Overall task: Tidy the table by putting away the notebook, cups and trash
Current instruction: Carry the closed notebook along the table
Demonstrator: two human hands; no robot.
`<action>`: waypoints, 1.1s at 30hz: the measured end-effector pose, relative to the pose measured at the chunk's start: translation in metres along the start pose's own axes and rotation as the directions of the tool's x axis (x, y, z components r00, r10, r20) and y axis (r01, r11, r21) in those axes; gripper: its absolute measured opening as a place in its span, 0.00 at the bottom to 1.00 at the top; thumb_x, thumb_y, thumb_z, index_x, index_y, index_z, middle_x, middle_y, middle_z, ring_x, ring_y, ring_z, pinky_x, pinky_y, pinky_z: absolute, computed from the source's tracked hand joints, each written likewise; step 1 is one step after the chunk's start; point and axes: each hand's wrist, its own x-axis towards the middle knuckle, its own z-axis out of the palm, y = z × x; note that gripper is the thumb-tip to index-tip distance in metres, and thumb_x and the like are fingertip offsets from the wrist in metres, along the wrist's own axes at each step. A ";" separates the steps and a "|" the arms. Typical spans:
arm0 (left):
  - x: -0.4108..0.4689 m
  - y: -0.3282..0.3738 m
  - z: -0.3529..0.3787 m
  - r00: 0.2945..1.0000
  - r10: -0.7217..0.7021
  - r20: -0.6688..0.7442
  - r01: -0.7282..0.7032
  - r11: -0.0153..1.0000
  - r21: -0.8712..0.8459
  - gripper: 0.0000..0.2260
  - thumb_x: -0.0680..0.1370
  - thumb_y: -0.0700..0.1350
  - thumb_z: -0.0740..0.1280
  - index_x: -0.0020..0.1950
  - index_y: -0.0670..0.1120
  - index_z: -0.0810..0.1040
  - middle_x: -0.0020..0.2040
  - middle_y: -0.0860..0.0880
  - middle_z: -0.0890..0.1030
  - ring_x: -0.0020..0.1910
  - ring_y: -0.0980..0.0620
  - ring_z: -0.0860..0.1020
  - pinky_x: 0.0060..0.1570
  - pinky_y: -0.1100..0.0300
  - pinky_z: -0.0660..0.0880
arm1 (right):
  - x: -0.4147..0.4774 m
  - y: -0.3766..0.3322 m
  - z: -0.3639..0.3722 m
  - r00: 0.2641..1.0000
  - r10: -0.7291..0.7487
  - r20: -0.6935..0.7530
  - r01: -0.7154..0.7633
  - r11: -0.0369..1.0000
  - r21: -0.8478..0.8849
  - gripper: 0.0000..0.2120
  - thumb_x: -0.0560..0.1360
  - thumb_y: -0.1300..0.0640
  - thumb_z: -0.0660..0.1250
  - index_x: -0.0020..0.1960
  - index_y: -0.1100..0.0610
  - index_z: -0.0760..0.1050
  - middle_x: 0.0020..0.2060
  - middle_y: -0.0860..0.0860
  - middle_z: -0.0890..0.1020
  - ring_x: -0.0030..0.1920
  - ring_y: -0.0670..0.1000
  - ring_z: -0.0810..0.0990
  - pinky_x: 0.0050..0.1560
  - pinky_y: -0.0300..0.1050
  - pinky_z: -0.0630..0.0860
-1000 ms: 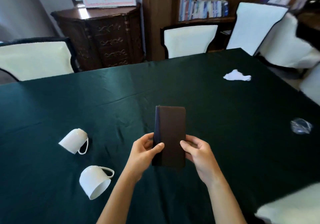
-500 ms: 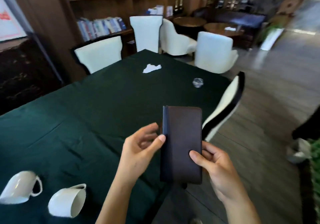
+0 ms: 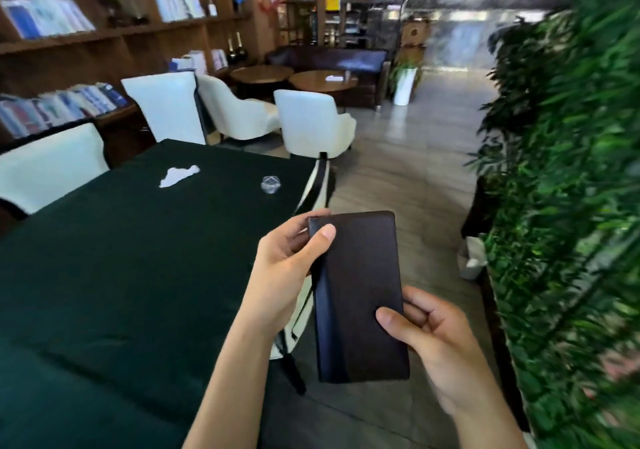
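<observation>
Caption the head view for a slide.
Both hands, left hand and right hand, hold a closed dark notebook beside the green-clothed table.

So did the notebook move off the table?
Yes. The notebook, held by both hands, was over the green table; now it's past its right edge, over the floor.

Single head-worn wide-angle cam, no second view so no overlap. Looks forward and down from standing height, just off the table's (image 3: 121,275) near right corner, facing along its right edge toward the far right corner and the open floor (image 3: 408,185) beyond. Both hands (image 3: 287,265) sit close to the lens, lower centre, holding the notebook (image 3: 360,296) out past the table's right edge over the floor. Table fills lower left; bookshelf (image 3: 104,39) upper left; plant wall (image 3: 571,206) down the right. Edges blurred, strong wide-angle bend.
</observation>
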 end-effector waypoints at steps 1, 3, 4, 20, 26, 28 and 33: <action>-0.001 -0.007 0.015 1.000 -0.017 0.018 0.018 0.999 -0.042 0.09 0.80 0.44 0.72 0.59 0.47 0.88 0.56 0.41 0.89 0.56 0.47 0.87 0.53 0.59 0.83 | -0.001 -0.005 -0.013 1.000 -0.008 -0.011 0.008 1.000 0.001 0.16 0.70 0.60 0.75 0.56 0.53 0.88 0.53 0.57 0.90 0.53 0.53 0.90 0.49 0.39 0.84; -0.002 -0.024 0.048 0.998 -0.059 0.036 0.062 0.993 -0.097 0.11 0.80 0.47 0.72 0.60 0.45 0.87 0.58 0.41 0.88 0.58 0.45 0.87 0.53 0.58 0.83 | -0.003 -0.015 -0.043 0.999 -0.027 -0.041 0.027 1.000 -0.006 0.15 0.70 0.60 0.75 0.57 0.53 0.88 0.53 0.57 0.90 0.53 0.53 0.90 0.49 0.39 0.84; -0.003 -0.032 0.063 0.996 -0.085 0.038 0.088 0.990 -0.106 0.13 0.79 0.49 0.73 0.61 0.45 0.87 0.59 0.40 0.88 0.59 0.43 0.87 0.53 0.57 0.83 | -0.003 -0.020 -0.056 0.998 -0.037 -0.058 0.037 0.999 -0.009 0.15 0.70 0.60 0.75 0.56 0.52 0.88 0.53 0.57 0.90 0.54 0.52 0.90 0.49 0.39 0.84; 0.056 -0.112 0.162 0.948 -0.292 0.129 0.282 0.955 0.089 0.19 0.78 0.60 0.71 0.61 0.48 0.87 0.58 0.46 0.89 0.61 0.46 0.86 0.60 0.55 0.82 | 0.059 -0.055 -0.173 0.946 -0.091 -0.310 0.102 0.995 0.020 0.15 0.72 0.60 0.75 0.57 0.50 0.88 0.53 0.55 0.91 0.53 0.52 0.90 0.48 0.39 0.84; 0.145 -0.126 0.179 0.942 -0.297 0.157 0.282 0.953 0.110 0.24 0.74 0.65 0.73 0.55 0.45 0.88 0.52 0.44 0.90 0.53 0.48 0.87 0.55 0.49 0.82 | 0.140 -0.072 -0.195 0.922 -0.139 -0.360 0.139 0.990 -0.027 0.16 0.70 0.54 0.80 0.57 0.50 0.88 0.54 0.54 0.91 0.54 0.53 0.90 0.49 0.41 0.85; 0.183 -0.128 0.183 0.947 -0.282 0.154 0.262 0.955 0.138 0.22 0.75 0.64 0.72 0.53 0.46 0.88 0.51 0.44 0.90 0.53 0.46 0.86 0.57 0.45 0.81 | 0.173 -0.080 -0.202 0.913 -0.169 -0.371 0.163 0.985 -0.046 0.13 0.73 0.57 0.78 0.57 0.49 0.88 0.54 0.53 0.91 0.54 0.52 0.90 0.49 0.40 0.85; 0.273 -0.125 0.187 0.944 -0.272 0.188 0.245 0.957 0.158 0.18 0.73 0.61 0.75 0.50 0.48 0.89 0.49 0.47 0.90 0.50 0.52 0.86 0.52 0.55 0.82 | 0.252 -0.099 -0.214 0.888 -0.218 -0.404 0.202 0.976 -0.081 0.14 0.72 0.56 0.75 0.58 0.49 0.88 0.54 0.53 0.91 0.55 0.52 0.90 0.49 0.41 0.85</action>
